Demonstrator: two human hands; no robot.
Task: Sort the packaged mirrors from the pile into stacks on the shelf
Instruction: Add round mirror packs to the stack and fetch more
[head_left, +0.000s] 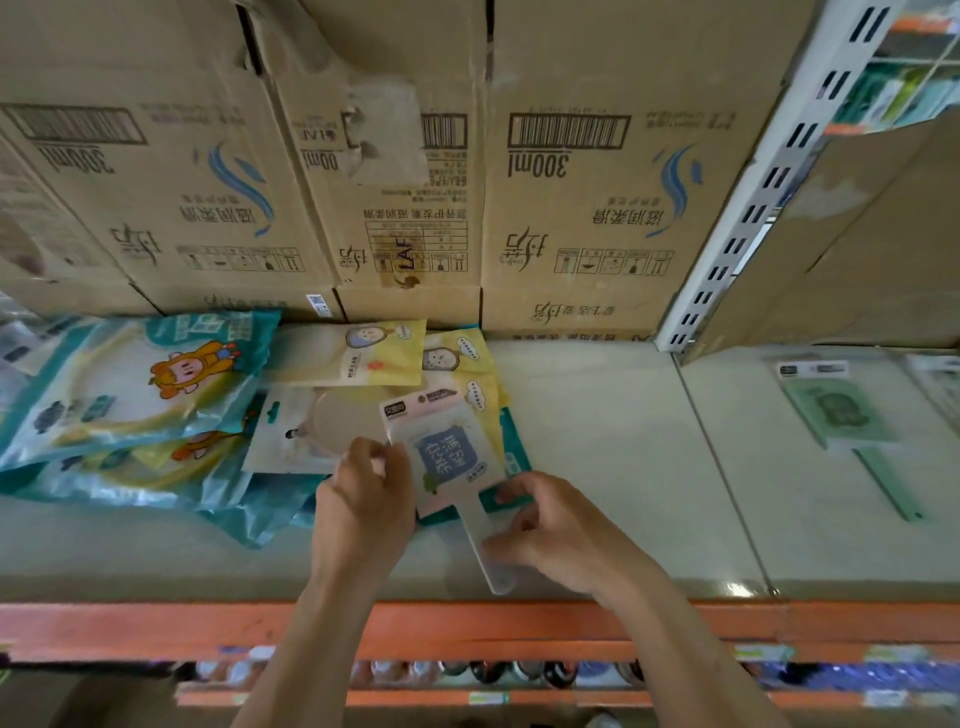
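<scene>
Two hands share one packaged mirror (451, 457), a pink-and-white paddle with a blue label. The left hand (363, 499) pinches the near-left edge of the mirror's head. The right hand (556, 525) curls round the handle (496, 577), which points back towards the person, over the shelf (597, 415).

Directly under and beyond the grip lies the pile (374, 358) of yellow-carded mirrors, with slippery teal bags (130, 384) off to the left of the left hand. Whether the held mirror is lifted clear of that pile or rests on it is hard to tell from this angle.

The risks, as I judge them:
- The film wrap is glossy, and a thumb-and-finger pinch on one edge could slide if the right hand lets go first.
- Dragging the mirror rather than lifting it could pull the loose packs beneath it towards the orange front rail (467, 623) and over.
- A green mirror (841, 410) lies well to the right of the right hand, so a stack started too close to it could muddle the sorting.
</scene>
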